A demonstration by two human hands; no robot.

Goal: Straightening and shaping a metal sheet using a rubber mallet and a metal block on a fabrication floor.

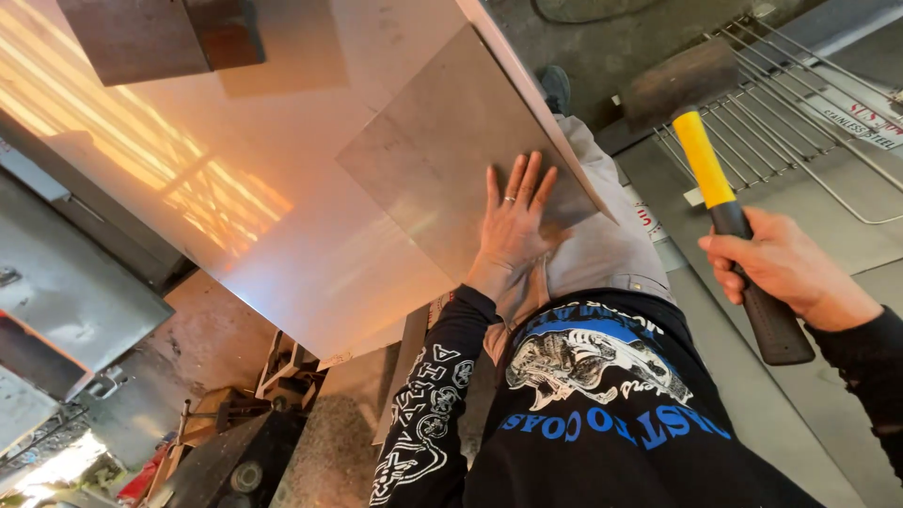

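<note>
Head view, looking down over the person's torso. The left hand lies flat and fully spread, palm down, on a small square steel plate; the fingers are extended, a ring shows on one of them, and nothing is gripped. The plate rests on a much larger polished metal sheet, near that sheet's right edge, with one corner pointing toward the person and partly covered by the hand. The large sheet reflects warm orange light across its left half. The right hand is closed in a full fist around the dark grip of a mallet, whose handle runs yellow above the fist up to a broad dark head; the mallet is held off to the right, well apart from the plate, over a grey surface. A wire rack lies beyond the mallet head at upper right. Both forearms wear black printed sleeves. Tools and scrap sit on the floor at lower left.
</note>
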